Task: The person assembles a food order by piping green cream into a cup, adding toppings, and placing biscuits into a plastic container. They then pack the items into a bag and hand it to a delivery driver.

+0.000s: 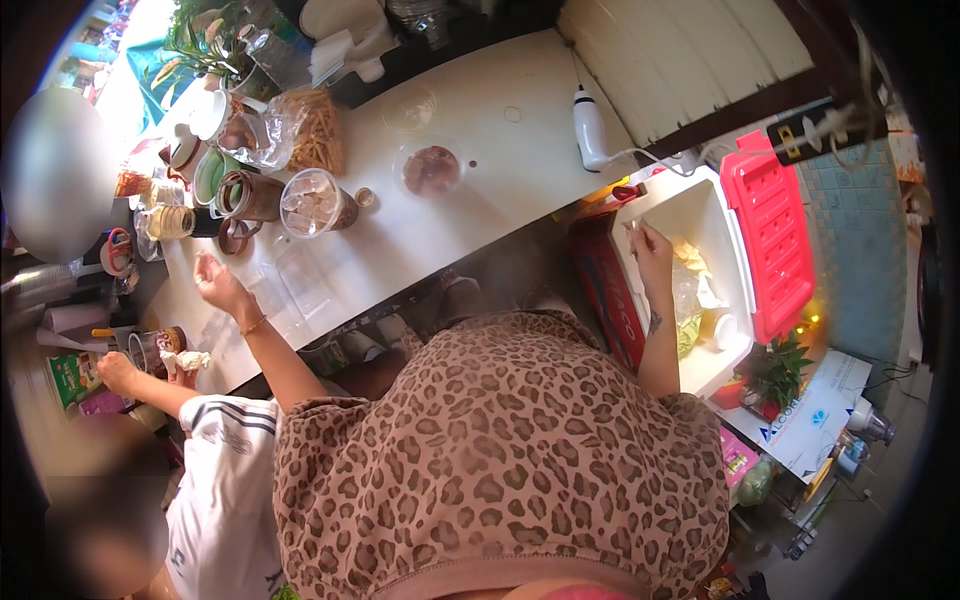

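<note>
My left hand [222, 287] is raised over the left part of the white table [530, 90], its fingers pinched together; what they hold, if anything, is too small to make out. Near it are a clear plastic cup [310, 203] of ice with brown drink, a brown jar [250, 197] and a transparent flat plastic piece [300, 280]. My right hand [654, 248] is closed at the near side of the white-lined cooler box [735, 285]. Something small and pale shows at its fingertips. Inside the cooler lie plastic bags [687, 290] and a white container [720, 330].
A round clear dish [432, 171] with reddish-brown contents sits mid-table. Beyond are a bag of brown sticks [315, 130] and a corded white handheld appliance [590, 130]. The cooler's red lid [768, 235] stands raised. At left, a person in a white shirt [225, 470] holds crumpled white material.
</note>
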Demonstrator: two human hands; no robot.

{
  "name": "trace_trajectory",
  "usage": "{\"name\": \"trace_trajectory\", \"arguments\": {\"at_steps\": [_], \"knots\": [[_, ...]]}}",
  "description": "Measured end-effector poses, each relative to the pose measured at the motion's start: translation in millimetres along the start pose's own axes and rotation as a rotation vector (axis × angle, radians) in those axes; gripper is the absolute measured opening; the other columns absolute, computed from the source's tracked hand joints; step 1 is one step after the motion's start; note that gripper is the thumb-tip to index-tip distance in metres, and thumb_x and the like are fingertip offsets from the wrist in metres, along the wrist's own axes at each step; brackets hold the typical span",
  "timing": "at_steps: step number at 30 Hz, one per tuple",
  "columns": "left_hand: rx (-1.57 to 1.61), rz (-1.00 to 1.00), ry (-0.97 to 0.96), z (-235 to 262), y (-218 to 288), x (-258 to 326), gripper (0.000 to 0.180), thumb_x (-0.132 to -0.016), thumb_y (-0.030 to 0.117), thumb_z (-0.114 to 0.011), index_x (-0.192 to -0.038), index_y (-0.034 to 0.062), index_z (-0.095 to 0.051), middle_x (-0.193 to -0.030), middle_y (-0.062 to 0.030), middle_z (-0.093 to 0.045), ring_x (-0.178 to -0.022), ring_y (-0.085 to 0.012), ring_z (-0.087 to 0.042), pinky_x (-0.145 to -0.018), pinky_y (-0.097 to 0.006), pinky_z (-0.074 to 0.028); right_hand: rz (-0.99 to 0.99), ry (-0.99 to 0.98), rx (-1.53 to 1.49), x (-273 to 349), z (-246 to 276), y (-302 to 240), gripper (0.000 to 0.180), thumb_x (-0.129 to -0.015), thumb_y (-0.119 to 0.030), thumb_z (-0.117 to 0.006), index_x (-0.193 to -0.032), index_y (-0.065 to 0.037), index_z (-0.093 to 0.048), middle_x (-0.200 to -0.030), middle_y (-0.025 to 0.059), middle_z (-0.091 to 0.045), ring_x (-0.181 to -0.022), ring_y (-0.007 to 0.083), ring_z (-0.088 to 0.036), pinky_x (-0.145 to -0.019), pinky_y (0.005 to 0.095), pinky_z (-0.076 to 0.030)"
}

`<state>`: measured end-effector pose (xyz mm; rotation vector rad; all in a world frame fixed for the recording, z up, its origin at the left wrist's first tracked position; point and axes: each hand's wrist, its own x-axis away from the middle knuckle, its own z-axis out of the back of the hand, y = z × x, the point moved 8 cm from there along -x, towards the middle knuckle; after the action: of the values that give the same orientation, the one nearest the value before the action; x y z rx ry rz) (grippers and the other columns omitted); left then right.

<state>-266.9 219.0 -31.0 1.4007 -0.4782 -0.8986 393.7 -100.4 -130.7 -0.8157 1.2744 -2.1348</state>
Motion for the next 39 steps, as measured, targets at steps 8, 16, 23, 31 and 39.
{"name": "trace_trajectory", "arguments": {"at_steps": [8,16,23,31,39], "knots": [[0.223,-0.306,-0.169,-53,77,97,0.024,-0.085,0.003,-0.057,-0.108,-0.0035,-0.051,-0.104,-0.0136,-0.058,-0.096,-0.0184,-0.058,-0.088,-0.029,-0.047,-0.039,-0.044,0.084,-21,2,59,0.027,-0.087,-0.021,-0.059,-0.095,0.005,-0.062,-0.069,0.0026,-0.058,-0.062,0.0080,-0.052,-0.058,0.0229,-0.042],[-0.803,-0.343,-0.733,-191,91,112,0.075,-0.071,0.049,-0.069,-0.119,-0.0063,-0.049,-0.107,-0.0206,-0.058,-0.102,-0.0249,-0.056,-0.085,-0.032,-0.044,-0.106,0.067,0.063,30,89,101,0.022,-0.086,-0.017,-0.059,-0.096,0.003,-0.063,-0.069,0.0026,-0.059,-0.063,0.0088,-0.053,-0.058,0.0236,-0.043],[-0.984,-0.329,-0.892,-255,89,90,0.098,-0.053,0.055,-0.077,-0.120,-0.0085,-0.047,-0.102,-0.0197,-0.061,-0.091,-0.0256,-0.061,-0.082,-0.031,-0.046,-0.344,0.080,-0.003,91,143,173,0.023,-0.085,-0.016,-0.059,-0.097,0.004,-0.062,-0.073,0.0047,-0.061,-0.065,0.0102,-0.055,-0.061,0.0241,-0.044],[-1.010,-0.931,-1.547,-274,117,97,0.054,-0.076,0.036,-0.069,-0.118,0.0045,-0.056,-0.134,-0.0147,-0.037,-0.123,-0.0246,-0.038,-0.097,-0.036,-0.037,-0.307,0.208,0.046,98,123,258,0.022,-0.082,-0.016,-0.061,-0.098,-0.002,-0.065,-0.077,0.0025,-0.062,-0.068,0.0093,-0.054,-0.063,0.0231,-0.044],[-0.642,-0.444,-1.087,-253,183,101,0.056,-0.084,0.023,-0.063,-0.129,-0.0011,-0.039,-0.130,-0.0152,-0.044,-0.118,-0.0240,-0.043,-0.101,-0.035,-0.034,-1.158,0.776,-0.279,179,115,370,0.034,-0.072,-0.029,-0.068,-0.085,0.002,-0.065,-0.083,0.0174,-0.062,-0.078,0.0275,-0.061,-0.069,0.0408,-0.051]]}}
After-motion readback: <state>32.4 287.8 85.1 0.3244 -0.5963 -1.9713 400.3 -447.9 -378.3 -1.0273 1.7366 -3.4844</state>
